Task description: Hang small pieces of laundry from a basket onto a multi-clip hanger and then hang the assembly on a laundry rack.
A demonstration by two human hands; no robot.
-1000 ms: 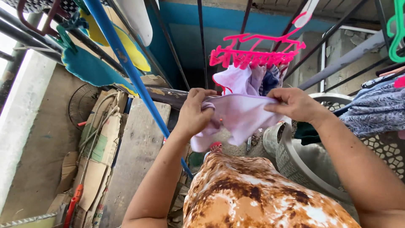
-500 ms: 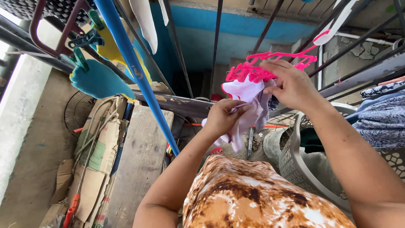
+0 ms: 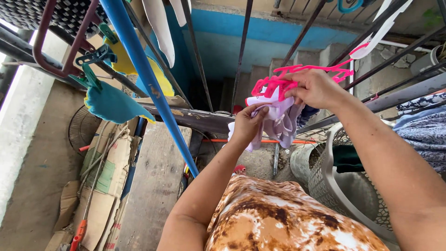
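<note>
Left grip pinches a pale lilac cloth; right grip, at 1 o'clock, squeezes a pink clip hanger above a grey basket.

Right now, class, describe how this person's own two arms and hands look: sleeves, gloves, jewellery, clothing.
Both arms are bare from the frame's lower edge up to the wrists, no sleeves showing. The left hand and right hand wear no gloves; no rings, bracelets or watch are visible. Below them, the person wears a brown, orange and white tie-dye garment.
</note>
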